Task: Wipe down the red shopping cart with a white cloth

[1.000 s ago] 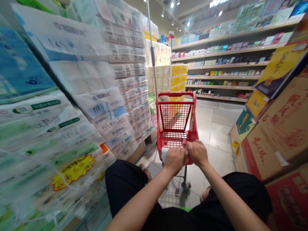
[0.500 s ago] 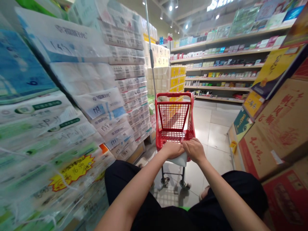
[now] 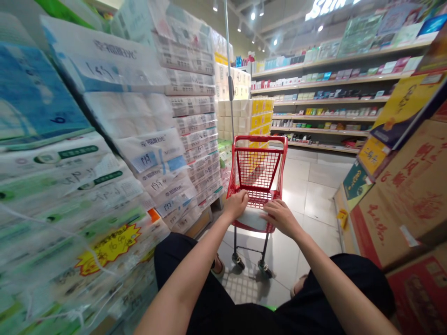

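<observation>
A small red shopping cart point(image 3: 284, 160) stands in front of my knees, its mesh basket open at the top and a pale, smooth panel point(image 3: 252, 219) at its near end. At the left corner of that near end, my left hand point(image 3: 237, 204) is closed round the cart's edge. My right hand point(image 3: 282, 216) lies over the right side of the same end, with its fingers loosely stretched toward the panel; its fingertips are slightly blurred. A gap separates the two hands. The cart's wheels point(image 3: 265, 270) rest on the floor between my feet.
Tall stacks of wrapped tissue packs point(image 3: 195, 125) line the left side. Cardboard cartons point(image 3: 408, 186) stand close on the right. A thin upright pole point(image 3: 231, 88) rises beyond the cart. Shelves of boxed goods point(image 3: 324, 97) run along the back, past a tiled floor point(image 3: 321, 195).
My hands, together at the middle of the cart's near end before, have moved apart: the left toward the left corner, the right staying near the right side. The cart has shifted slightly right in view.
</observation>
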Tool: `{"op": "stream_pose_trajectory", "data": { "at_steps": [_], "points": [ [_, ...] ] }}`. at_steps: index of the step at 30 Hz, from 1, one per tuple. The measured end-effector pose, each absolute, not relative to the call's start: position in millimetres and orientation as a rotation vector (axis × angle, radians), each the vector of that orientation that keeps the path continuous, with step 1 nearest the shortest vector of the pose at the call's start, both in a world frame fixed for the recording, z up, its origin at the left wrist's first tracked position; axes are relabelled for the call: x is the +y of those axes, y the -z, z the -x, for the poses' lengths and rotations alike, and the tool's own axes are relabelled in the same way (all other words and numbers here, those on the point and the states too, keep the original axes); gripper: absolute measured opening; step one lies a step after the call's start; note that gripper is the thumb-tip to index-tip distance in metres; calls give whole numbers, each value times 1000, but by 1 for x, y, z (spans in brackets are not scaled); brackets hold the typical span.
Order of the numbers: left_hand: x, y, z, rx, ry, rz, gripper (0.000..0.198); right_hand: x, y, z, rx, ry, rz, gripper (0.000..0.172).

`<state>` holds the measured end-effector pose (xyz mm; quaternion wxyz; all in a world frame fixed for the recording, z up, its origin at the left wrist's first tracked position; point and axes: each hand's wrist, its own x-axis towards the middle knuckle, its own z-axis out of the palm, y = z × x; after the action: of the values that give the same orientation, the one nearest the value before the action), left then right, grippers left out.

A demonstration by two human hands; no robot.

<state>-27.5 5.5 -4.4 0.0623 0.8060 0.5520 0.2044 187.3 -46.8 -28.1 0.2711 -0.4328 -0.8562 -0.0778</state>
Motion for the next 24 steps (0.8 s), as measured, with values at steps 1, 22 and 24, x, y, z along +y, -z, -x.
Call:
{"op": "stream_pose_trajectory", "data": {
  "at_steps": [1, 22, 24],
  "points": [
    [6, 5, 30, 1691, -626, -2437, 36, -48, 25, -191, -2310, 169, 1145, 22],
    [-7, 19, 13, 1668, -303, -2624, 55, -55, 36, -221, -2488, 568, 1169, 26],
    [-5, 19, 13, 1636, -293, -2651, 53, -53, 31, -237, -2540, 538, 1116, 24]
  ]
}}
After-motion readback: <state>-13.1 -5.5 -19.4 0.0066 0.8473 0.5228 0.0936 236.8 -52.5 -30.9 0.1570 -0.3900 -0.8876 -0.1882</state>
